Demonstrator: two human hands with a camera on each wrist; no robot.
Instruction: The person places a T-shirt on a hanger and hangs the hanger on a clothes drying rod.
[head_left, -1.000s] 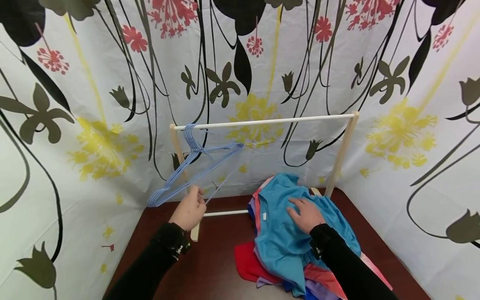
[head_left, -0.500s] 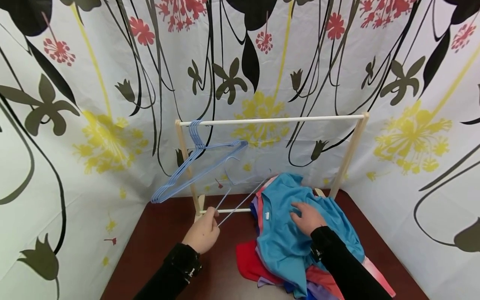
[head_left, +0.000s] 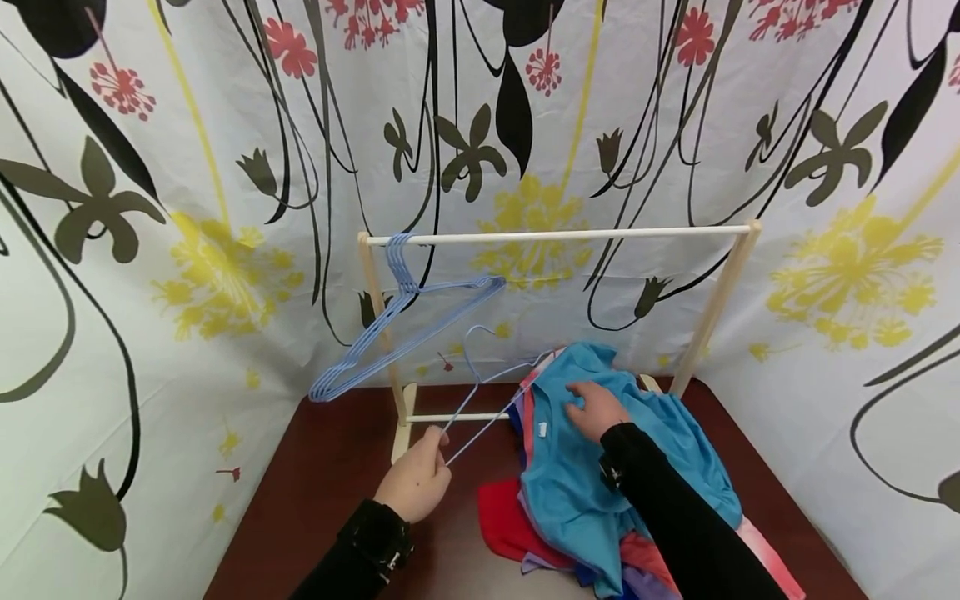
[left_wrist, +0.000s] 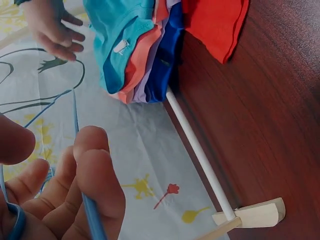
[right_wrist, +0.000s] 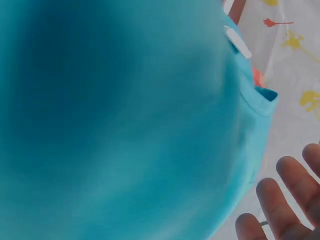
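Observation:
My left hand (head_left: pixel 415 479) grips one end of a thin blue wire hanger (head_left: pixel 477 382). Its hook points up, and its far end reaches the collar side of a blue shirt (head_left: pixel 577 475). In the left wrist view, the hanger wire (left_wrist: pixel 76 110) runs between the thumb and fingers. The shirt tops a pile of folded clothes, its white neck label showing. My right hand (head_left: pixel 597 411) is over the shirt's upper part with fingers extended, holding nothing. In the right wrist view, the fingertips (right_wrist: pixel 270 192) appear apart from the cloth; whether the palm touches is hidden.
A wooden rack with a white top rod (head_left: pixel 562 237) stands at the back. Several blue hangers (head_left: pixel 405 287) hang at its left end. A red garment (head_left: pixel 502 517) juts from the pile onto the dark table (head_left: pixel 300 500). Patterned cloth (head_left: pixel 225 400) surrounds everything.
My left hand has moved right and down, bringing the hanger away from the racked ones and toward the shirt. My right hand stays over the shirt, shifted slightly toward the collar.

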